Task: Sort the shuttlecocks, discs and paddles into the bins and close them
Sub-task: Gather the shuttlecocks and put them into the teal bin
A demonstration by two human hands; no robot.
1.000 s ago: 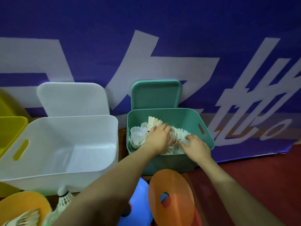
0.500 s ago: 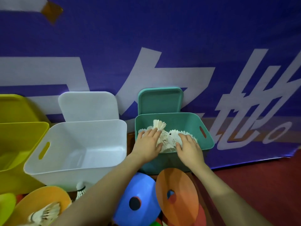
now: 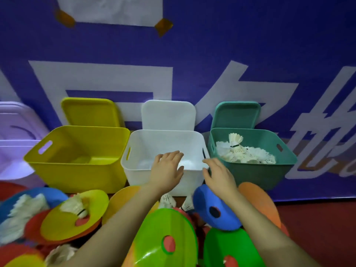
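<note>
Three bins in a row against the blue banner (image 3: 192, 45), each with its lid propped upright behind it. The yellow bin (image 3: 77, 170) is on the left, the white bin (image 3: 165, 139) in the middle, and the teal bin (image 3: 256, 170) on the right. A purple bin (image 3: 13, 151) sits further left, half out of view.

The teal bin holds a heap of white shuttlecocks (image 3: 244, 157), one of them standing feathers-up on the pile. The white one looks bare inside, though the glare makes it hard to be sure.

Both hands are empty. The left hand (image 3: 167, 168) hangs over the front rim of the white bin, fingers spread and relaxed, gripping nothing. The right hand (image 3: 219, 174) is just beside it at the white bin's right front corner, fingers loosely out, also holding nothing.

In front of the bins there's a messy heap of flat discs with centre holes: a blue disc (image 3: 213, 211) right under the right wrist, an orange disc (image 3: 258, 201) beside it, a green disc (image 3: 167, 239) nearest the camera and a yellow disc (image 3: 77, 214) at left with a shuttlecock (image 3: 77, 206) lying on top. More shuttlecocks are scattered on the pile further left.
</note>
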